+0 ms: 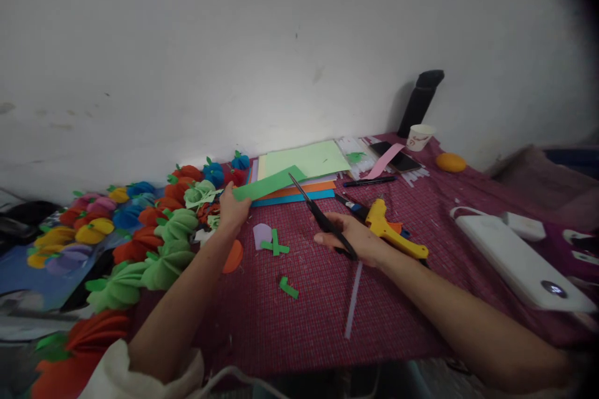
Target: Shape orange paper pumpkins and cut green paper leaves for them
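My left hand (234, 207) grips one end of a green paper strip (269, 184), which stretches right in front of the stacked sheets. In my right hand (352, 238) is a pair of black-handled scissors (322, 218), its blades pointing up and left to the strip's far end. Whether the blades touch the strip I cannot tell. Below, on the cloth, lie a green paper cross (275, 243), a small folded green piece (288, 287), a lilac paper piece (262, 235) and an orange round piece (233, 257).
Many-coloured paper pumpkins (154, 243) crowd the left side. A pale green sheet (304, 159) tops the paper stack. To the right are a yellow glue gun (393, 234), a glue stick (354, 302), a pen (369, 181), a phone (402, 161), a paper cup (420, 137) and a white power bank (519, 262).
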A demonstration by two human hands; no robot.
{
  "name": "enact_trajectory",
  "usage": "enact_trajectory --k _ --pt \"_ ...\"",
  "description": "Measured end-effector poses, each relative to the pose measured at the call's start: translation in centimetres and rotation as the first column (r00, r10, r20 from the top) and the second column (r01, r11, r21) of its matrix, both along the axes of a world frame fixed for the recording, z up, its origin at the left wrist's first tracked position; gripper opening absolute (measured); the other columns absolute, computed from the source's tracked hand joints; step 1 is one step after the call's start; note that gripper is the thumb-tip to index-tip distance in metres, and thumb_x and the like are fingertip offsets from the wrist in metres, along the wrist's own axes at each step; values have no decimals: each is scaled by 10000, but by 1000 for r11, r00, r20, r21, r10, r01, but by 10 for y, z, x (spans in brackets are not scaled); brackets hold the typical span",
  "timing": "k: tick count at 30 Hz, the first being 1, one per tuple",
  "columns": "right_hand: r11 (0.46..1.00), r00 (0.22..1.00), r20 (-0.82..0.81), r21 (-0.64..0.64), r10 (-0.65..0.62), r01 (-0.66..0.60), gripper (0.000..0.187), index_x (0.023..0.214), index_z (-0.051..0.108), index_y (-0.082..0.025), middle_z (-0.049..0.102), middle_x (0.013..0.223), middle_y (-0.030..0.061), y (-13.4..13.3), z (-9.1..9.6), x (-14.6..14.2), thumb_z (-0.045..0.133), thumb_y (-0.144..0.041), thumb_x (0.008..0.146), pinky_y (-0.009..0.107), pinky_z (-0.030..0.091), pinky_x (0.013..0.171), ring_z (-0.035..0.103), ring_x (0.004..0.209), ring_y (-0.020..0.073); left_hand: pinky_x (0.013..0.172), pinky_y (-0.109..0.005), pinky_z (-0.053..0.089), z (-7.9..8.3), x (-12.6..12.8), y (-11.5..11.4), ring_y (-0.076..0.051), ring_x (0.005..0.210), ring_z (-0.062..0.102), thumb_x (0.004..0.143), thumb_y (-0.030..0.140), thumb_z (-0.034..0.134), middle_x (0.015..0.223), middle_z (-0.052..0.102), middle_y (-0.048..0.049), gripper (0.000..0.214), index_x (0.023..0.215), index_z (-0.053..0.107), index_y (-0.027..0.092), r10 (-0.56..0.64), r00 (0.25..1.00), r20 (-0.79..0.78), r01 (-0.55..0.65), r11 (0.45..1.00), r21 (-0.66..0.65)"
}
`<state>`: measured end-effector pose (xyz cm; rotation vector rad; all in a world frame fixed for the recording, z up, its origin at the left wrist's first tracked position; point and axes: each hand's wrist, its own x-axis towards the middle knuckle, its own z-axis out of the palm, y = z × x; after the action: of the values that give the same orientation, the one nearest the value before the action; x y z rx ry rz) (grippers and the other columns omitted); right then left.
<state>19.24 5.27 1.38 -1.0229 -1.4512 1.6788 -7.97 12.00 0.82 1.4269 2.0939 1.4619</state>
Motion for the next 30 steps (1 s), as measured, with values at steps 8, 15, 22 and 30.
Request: enact_trajectory --k 8,15,22,30 --pt "1000 999 -36 12 0 1 470 992 537 -147 513 582 -54 1 -4 1 709 -245 566 198 282 411 416 434 55 805 -319 421 25 51 -93 -203 890 571 823 387 439 909 621 -65 283 912 622 191 -477 666 -574 254 868 -427" --pt "999 1000 1 -47 1 -1 461 976 555 -134 583 587 -23 -3 -3 -4 685 -187 537 209 335 436 459 437 72 675 -287 383 -3 58 -118 -205 785 564 802 466 466 783 603 -57 319 896 605 194 -550 508 -664 219 827 -517" --pt "999 1000 12 -36 4 -3 455 953 550 -148 576 575 -33 -3 -2 -5 707 -224 533 207 324 422 452 425 72 683 -296 367 -13 57 -118 -209 804 550 840 376 420 829 593 -67 264 884 601 190 -545 485 -684 207 832 -515" --pt "999 999 40 -41 14 -12 452 948 544 -153 584 584 -34 -3 -3 -6 704 -246 536 201 339 431 457 429 67 677 -291 364 -16 57 -117 -196 780 562 871 255 347 799 605 -71 260 804 587 179 -542 446 -712 141 828 -542"
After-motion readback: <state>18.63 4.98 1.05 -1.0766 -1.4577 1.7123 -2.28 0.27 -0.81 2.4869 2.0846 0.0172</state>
